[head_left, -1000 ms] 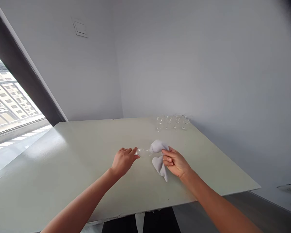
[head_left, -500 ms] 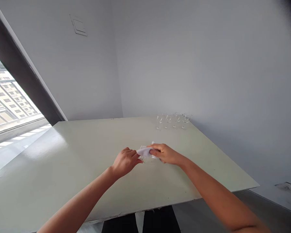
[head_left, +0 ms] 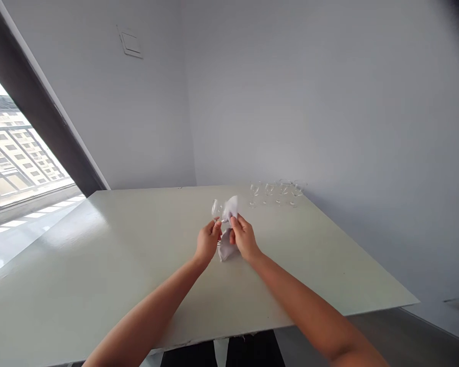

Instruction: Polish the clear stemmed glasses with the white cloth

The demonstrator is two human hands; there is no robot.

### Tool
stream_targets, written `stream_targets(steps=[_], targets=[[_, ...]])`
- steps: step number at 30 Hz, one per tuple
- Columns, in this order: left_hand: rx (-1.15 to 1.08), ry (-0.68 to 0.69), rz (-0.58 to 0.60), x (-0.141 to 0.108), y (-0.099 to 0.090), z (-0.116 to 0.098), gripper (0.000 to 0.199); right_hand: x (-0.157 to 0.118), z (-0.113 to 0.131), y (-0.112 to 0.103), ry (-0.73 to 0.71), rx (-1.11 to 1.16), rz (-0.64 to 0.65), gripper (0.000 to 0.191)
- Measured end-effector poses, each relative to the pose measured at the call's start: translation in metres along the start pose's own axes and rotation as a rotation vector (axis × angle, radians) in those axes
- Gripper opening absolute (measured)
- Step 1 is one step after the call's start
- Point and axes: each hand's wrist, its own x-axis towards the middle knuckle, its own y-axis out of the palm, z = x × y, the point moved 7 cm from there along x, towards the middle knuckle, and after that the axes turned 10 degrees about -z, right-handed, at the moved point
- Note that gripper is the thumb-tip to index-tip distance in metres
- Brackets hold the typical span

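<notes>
Beside cloth (head_left: 232, 205), seemingly upright wineglass (head_left: 217, 209)

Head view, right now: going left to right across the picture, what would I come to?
Window, wall plate, left hand, cloth, right hand, four standing glasses.

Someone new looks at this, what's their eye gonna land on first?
Probably the white cloth in the right grip, beside the clear glass in the left grip, near the view's centre. Then four glasses near the far right corner of the table, and the bright window at far left.
</notes>
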Motion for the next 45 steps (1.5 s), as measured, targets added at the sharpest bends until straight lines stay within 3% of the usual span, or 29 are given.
stream_targets(steps=[3, 5, 9, 13, 16, 19, 21, 24, 28, 30, 34, 40, 45], targets=[[-0.103, -0.058, -0.024, -0.003, 0.004, 0.002, 0.052, -0.001, 0.017, 0.009, -0.318, -0.396, -0.075, 0.037], [-0.163, -0.116, -0.034, -0.004, 0.003, 0.006, 0.056, -0.005, 0.019, 0.017, -0.422, -0.578, -0.055, 0.037], [-0.255, -0.206, -0.076, 0.0, -0.008, 0.017, 0.059, -0.014, 0.009, 0.034, -0.468, -0.701, 0.12, 0.035], [-0.3, -0.203, -0.14, 0.012, -0.024, 0.022, 0.06, -0.01, -0.004, 0.028, -0.38, -0.628, 0.203, 0.033], [-0.365, -0.208, -0.121, 0.02, -0.031, 0.022, 0.055, 0.005, -0.008, -0.001, -0.343, -0.7, 0.052, 0.031], [-0.487, -0.26, -0.019, 0.022, -0.027, 0.023, 0.049, 0.018, 0.002, -0.028, -0.439, -0.803, -0.144, 0.034], [-0.573, -0.3, 0.025, 0.019, -0.021, 0.025, 0.047, 0.022, 0.01, -0.034, -0.47, -0.766, -0.194, 0.038], [-0.632, -0.312, 0.05, 0.015, -0.014, 0.025, 0.044, 0.022, 0.01, -0.026, -0.286, -0.485, -0.13, 0.043], [-0.651, -0.266, 0.119, 0.008, -0.006, 0.017, 0.049, 0.005, -0.003, 0.021, 0.103, 0.126, 0.172, 0.044], [-0.635, -0.259, 0.129, 0.005, -0.005, 0.014, 0.052, -0.003, -0.008, 0.037, 0.206, 0.311, 0.237, 0.041], [-0.528, -0.26, 0.131, 0.0, -0.003, 0.015, 0.055, -0.005, -0.026, 0.039, 0.216, 0.209, 0.173, 0.028], [-0.477, -0.171, 0.03, -0.011, -0.001, 0.01, 0.04, -0.002, -0.042, 0.031, 0.087, -0.075, 0.114, 0.025], [-0.452, -0.231, 0.088, -0.012, 0.0, 0.007, 0.039, -0.001, -0.038, 0.031, 0.139, -0.002, 0.189, 0.028]])
